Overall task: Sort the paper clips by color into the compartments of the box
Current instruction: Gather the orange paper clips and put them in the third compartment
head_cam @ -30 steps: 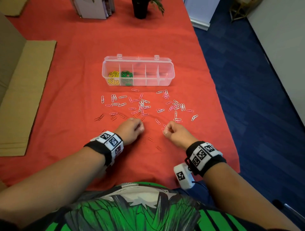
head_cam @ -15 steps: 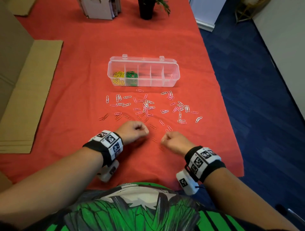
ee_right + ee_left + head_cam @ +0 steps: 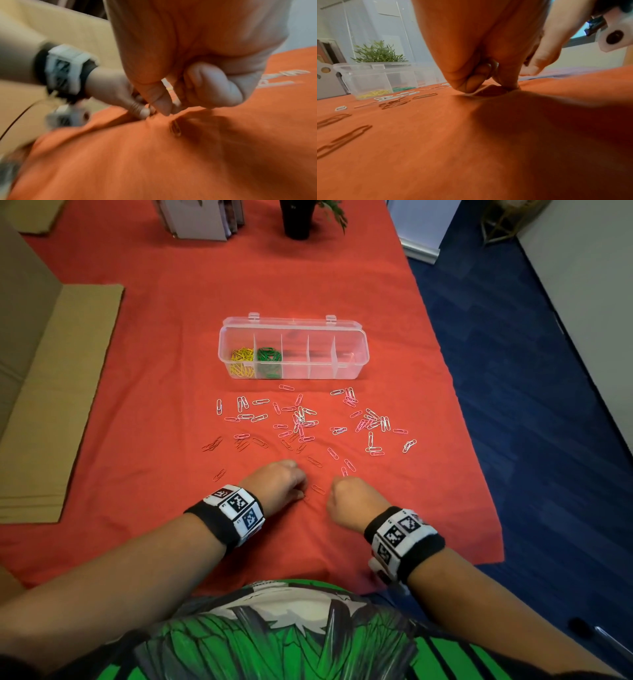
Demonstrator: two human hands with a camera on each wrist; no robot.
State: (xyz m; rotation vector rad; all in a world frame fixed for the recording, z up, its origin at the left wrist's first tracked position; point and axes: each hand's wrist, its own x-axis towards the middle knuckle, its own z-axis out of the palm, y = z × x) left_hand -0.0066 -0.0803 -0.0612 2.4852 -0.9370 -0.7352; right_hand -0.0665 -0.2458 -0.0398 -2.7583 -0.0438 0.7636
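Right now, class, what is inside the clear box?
In the clear box, yellow clips fill the leftmost compartment and green clips the next. The other three look empty, though glare in the far-right one may hide something faint.

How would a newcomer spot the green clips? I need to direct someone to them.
Find the clear box on the red cloth, beyond the scattered clips. The green clips fill its second compartment from the left, beside the yellow clips; the other compartments look clear.

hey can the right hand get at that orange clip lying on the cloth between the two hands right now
Probably yes. The orange clip lies bare on the cloth just beside the right hand, nothing over it. But that hand's fingers are curled, seemingly already pinching clips, and the left hand crowds in close.
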